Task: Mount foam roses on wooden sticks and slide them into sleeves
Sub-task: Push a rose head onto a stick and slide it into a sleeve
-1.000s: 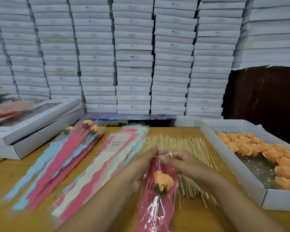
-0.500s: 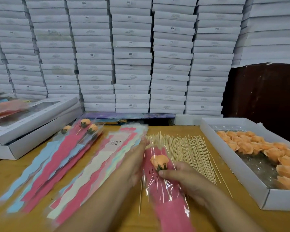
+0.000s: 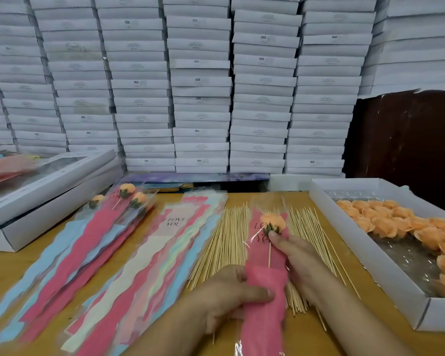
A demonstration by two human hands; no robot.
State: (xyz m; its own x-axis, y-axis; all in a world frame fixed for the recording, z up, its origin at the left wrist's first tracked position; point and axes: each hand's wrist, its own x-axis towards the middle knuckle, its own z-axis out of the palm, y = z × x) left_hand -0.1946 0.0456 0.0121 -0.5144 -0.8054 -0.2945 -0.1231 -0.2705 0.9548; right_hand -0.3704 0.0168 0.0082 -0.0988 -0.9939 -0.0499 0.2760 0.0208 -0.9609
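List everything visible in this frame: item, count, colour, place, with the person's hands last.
held sleeve: one, pink and clear, front centre, over the sticks
held rose: one, orange, on a stick inside the held sleeve
sticks: many, pale wood, spread mid-table
empty sleeves: a stack, pink, blue and cream, left of the sticks
finished roses: three seen, orange in sleeves, far left pile
loose roses: many, orange, in the tray
tray: one, white, right
window box: one, white, far left
stacked boxes: many, white, behind the table
table: one, yellow-brown wood
left hand: grips the held sleeve's middle
right hand: pinches at the held rose's base
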